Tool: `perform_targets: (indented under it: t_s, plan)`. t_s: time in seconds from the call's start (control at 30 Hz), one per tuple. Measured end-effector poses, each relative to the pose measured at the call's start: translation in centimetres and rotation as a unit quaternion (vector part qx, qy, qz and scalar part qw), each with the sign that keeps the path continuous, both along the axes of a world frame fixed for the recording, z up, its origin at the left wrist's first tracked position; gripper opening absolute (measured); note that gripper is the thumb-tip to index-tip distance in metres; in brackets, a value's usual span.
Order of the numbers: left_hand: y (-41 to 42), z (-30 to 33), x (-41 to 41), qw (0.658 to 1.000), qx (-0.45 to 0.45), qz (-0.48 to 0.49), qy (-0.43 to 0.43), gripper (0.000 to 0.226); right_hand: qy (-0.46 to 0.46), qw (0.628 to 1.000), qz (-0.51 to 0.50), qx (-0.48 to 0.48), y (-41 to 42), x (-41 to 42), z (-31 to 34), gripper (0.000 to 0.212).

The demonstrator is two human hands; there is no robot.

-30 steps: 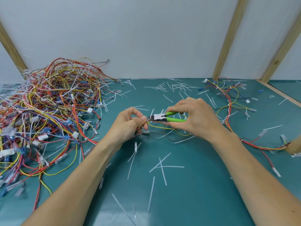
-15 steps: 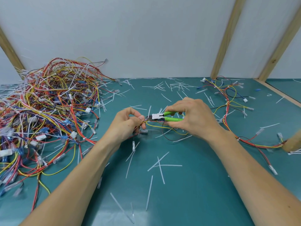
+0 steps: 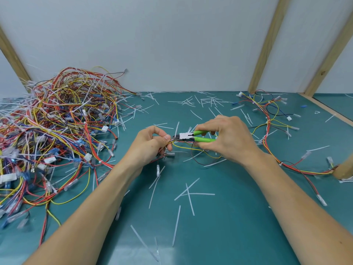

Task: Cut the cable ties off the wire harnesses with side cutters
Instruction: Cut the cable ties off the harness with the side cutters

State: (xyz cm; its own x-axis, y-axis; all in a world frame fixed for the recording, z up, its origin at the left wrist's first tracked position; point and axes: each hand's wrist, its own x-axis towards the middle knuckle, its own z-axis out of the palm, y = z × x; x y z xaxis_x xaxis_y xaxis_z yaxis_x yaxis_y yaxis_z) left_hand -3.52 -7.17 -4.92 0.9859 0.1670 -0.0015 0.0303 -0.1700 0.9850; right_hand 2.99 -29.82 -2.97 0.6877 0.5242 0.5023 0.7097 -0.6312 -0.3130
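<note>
Right now the side cutters (image 3: 188,137) nose up to a tie at mid-frame
Left hand (image 3: 150,145) pinches the wire harness (image 3: 193,149) steady; right hand (image 3: 228,139) wraps the green handles, tip meeting the left fingertips, so the blades find the tie

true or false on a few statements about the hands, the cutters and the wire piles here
1. The right hand grips green-handled side cutters. True.
2. The cutter tip points toward the left hand. True.
3. The left hand lies flat and open on the mat. False: it pinches the wire harness beside the cutter tip.
4. The big wire pile lies on the person's right. False: it lies on the left.
5. Cut white cable ties lie scattered on the green mat. True.
</note>
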Motion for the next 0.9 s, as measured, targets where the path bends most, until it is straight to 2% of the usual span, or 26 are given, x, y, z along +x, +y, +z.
perform_targets:
  t_s: [0.23,0.37,0.47,0.53,0.6,0.73,0.8,0.9]
  plan:
    - [0.1,0.0,0.0,1.000,-0.007,0.000,-0.002,0.012,0.002,1.000,-0.006,0.018,0.1,-0.3,0.0,0.019]
    - [0.1,0.0,0.0,1.000,-0.015,-0.007,-0.008,0.006,0.042,0.986,-0.069,0.144,0.3,0.0,-0.3,0.021]
    - [0.0,0.0,0.1,1.000,-0.009,-0.017,-0.019,0.012,0.111,0.959,-0.104,0.240,0.5,0.2,-0.2,0.022]
    - [-0.1,-0.1,0.0,0.999,0.005,-0.022,-0.029,0.017,0.168,0.942,-0.109,0.271,0.8,0.2,-0.2,0.014]
    - [-0.2,-0.2,0.0,0.998,0.025,-0.025,-0.045,0.020,0.206,0.931,-0.115,0.278,0.9,0.3,-0.4,0.003]
    - [-0.4,-0.2,-0.2,0.989,0.108,-0.022,-0.103,0.022,0.275,0.911,-0.110,0.286,1.0,0.5,-0.4,0.017]
    - [-0.7,-0.2,-0.3,0.974,0.172,-0.005,-0.148,0.019,0.331,0.885,-0.090,0.313,1.1,0.4,-0.3,0.020]
    - [-1.3,0.2,-0.7,0.960,0.191,0.008,-0.206,0.018,0.417,0.842,-0.037,0.340,1.4,0.0,-0.2,0.013]
